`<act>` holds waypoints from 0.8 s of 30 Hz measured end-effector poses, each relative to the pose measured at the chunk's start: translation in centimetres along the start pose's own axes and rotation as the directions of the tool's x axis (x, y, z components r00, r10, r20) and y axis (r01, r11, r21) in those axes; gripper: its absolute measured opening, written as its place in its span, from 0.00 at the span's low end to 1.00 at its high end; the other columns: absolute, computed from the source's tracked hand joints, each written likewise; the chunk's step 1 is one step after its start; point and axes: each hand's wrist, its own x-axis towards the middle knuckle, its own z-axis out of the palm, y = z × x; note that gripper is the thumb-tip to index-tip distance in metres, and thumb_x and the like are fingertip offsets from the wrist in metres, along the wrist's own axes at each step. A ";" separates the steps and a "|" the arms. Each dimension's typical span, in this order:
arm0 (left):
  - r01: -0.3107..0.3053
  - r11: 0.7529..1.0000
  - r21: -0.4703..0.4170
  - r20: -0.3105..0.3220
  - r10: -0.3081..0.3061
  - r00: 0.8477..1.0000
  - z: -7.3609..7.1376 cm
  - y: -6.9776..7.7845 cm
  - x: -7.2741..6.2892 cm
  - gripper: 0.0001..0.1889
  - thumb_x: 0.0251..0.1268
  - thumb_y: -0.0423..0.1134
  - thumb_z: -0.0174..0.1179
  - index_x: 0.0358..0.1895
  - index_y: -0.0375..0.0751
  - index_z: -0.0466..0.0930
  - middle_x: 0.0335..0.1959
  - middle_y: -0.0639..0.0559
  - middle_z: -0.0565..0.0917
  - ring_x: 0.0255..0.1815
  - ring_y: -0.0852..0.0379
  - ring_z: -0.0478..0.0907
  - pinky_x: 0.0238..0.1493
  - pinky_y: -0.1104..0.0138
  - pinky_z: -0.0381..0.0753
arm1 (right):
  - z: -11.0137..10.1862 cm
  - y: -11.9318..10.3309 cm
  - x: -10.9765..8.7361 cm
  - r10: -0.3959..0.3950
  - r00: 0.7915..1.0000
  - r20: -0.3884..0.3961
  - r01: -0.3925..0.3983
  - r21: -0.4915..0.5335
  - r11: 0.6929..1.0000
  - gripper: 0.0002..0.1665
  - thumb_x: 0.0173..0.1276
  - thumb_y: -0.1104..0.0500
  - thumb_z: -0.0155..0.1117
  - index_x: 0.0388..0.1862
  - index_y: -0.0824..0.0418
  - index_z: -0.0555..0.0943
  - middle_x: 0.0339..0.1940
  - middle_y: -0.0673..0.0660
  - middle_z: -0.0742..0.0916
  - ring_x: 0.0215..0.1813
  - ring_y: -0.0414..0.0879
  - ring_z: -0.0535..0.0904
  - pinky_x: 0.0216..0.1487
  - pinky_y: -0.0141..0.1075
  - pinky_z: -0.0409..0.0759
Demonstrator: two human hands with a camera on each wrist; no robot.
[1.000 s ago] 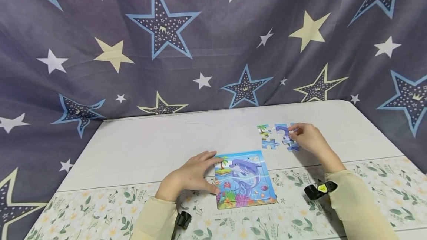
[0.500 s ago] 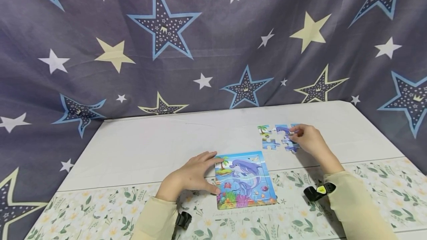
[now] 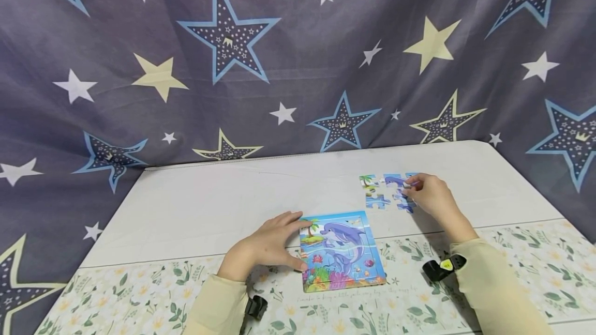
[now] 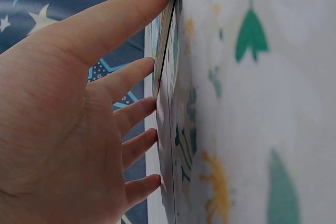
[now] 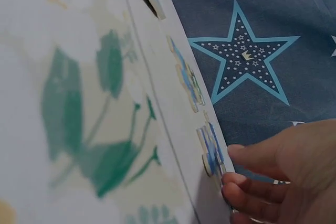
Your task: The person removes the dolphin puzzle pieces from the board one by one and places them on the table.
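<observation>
In the head view, my left hand (image 3: 269,241) lies with fingers spread at the left side of a square dolphin picture board (image 3: 344,247), index finger and thumb touching its left edge. The left wrist view shows those straight fingers (image 4: 123,85) against the board's thin edge (image 4: 165,40). Farther right, my right hand (image 3: 435,198) holds a dolphin jigsaw piece between bent fingers and thumb, low on the table. Its fingers (image 5: 247,195) partly hide that piece in the right wrist view. Joined dolphin pieces (image 3: 393,180) lie beside it, apart from palm-tree (image 3: 368,182) and blue water pieces (image 3: 376,201).
A white table (image 3: 242,200) carries a floral cloth panel (image 3: 153,293) along its near side. Behind the table hangs a dark star-patterned curtain (image 3: 298,56). Black straps with small devices (image 3: 444,268) sit at both wrists.
My right hand shifts slightly, and the lower dolphin pieces beneath its fingers slide a little to the left. My left hand and the board stay where they were.
</observation>
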 end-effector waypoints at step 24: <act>-0.003 1.000 -0.013 -0.008 0.003 1.000 0.0 0.0 -0.1 0.47 0.49 0.56 0.75 0.75 0.53 0.64 0.80 0.48 0.53 0.80 0.42 0.44 0.75 0.40 0.43 | -0.6 -3.9 -0.7 -0.318 0.902 0.292 0.228 0.304 0.925 0.20 0.74 0.61 0.61 0.58 0.72 0.77 0.43 0.61 0.86 0.39 0.53 0.82 0.38 0.42 0.81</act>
